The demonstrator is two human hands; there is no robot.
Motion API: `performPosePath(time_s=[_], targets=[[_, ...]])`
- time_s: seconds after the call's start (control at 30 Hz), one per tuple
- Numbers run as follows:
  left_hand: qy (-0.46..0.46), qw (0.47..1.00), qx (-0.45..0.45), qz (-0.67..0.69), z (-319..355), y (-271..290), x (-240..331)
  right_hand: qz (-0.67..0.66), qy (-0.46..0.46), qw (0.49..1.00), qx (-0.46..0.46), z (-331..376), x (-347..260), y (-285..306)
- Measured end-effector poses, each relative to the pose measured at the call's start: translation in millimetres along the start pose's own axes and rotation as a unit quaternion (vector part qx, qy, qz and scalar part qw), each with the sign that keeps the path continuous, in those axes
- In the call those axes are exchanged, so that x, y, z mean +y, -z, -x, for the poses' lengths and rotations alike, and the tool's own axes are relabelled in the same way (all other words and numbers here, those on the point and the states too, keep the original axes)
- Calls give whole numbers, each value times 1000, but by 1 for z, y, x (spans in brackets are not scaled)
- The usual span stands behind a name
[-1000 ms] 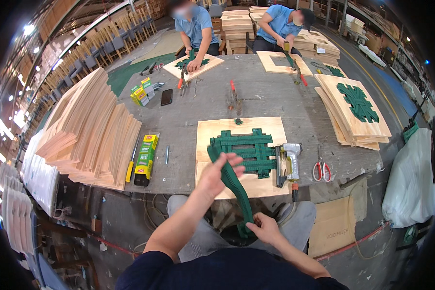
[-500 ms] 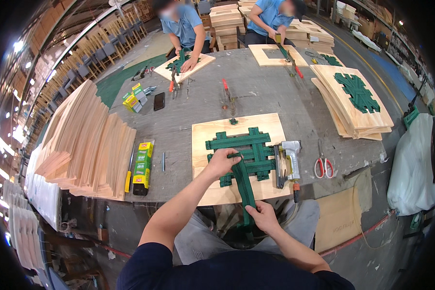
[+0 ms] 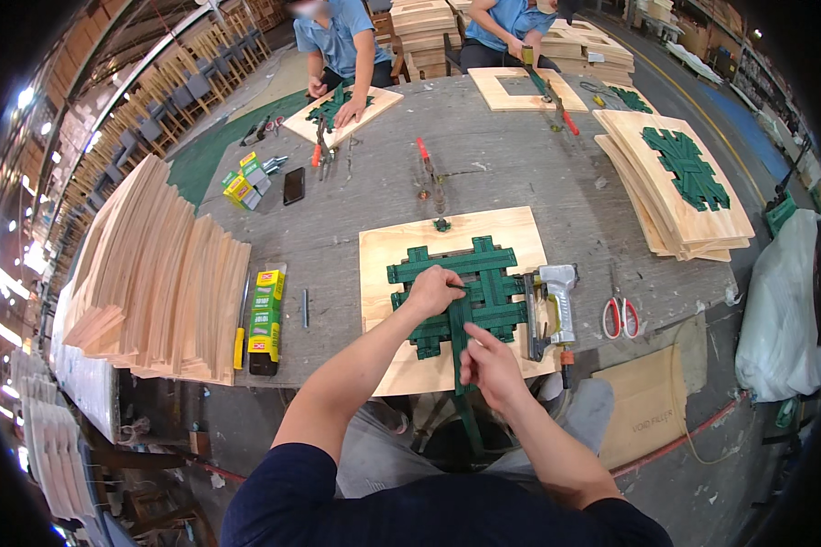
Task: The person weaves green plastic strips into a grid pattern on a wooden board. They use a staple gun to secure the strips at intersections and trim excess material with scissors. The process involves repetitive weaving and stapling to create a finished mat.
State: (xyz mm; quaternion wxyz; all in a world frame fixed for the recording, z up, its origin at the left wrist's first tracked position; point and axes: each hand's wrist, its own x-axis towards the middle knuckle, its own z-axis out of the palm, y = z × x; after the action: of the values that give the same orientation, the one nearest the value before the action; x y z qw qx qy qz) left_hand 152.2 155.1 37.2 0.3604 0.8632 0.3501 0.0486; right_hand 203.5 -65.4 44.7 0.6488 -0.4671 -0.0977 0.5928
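A plywood panel (image 3: pixel 388 369) lies on the table in front of me, with green webbing straps (image 3: pixel 456 263) woven across its middle. My left hand (image 3: pixel 435 290) is closed, pinching the upper end of a loose green webbing strap (image 3: pixel 461 342) over the weave. From there the strap runs down past the panel's near edge toward my lap. My right hand (image 3: pixel 494 366) is beside the strap, its index finger stretched toward it and the other fingers curled loosely; no grip on the strap shows. A silver staple gun (image 3: pixel 556 305) lies at the panel's right edge.
Red-handled scissors (image 3: pixel 621 317) lie to the right, below a stack of webbed panels (image 3: pixel 693 182). At left are a leaning stack of boards (image 3: pixel 155 283), a yellow-green box (image 3: pixel 265 314) and a phone (image 3: pixel 294 186). Two co-workers in blue shirts (image 3: pixel 337 41) work across the table.
My right hand has let go of the strap's lower part and moved up beside it over the panel. My left hand, still pinching the strap, has shifted slightly right and up.
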Motion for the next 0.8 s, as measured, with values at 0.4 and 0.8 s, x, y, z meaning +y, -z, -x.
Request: performPosePath(time_s=[0.4,0.8], targets=[[-1,998,-3,67,-1,4,-8,-323,-56,945,-13,-84,1,-25],[94,992,47,63,-24,-4,1,-407,-70,909,-49,-127,-9,-8]])
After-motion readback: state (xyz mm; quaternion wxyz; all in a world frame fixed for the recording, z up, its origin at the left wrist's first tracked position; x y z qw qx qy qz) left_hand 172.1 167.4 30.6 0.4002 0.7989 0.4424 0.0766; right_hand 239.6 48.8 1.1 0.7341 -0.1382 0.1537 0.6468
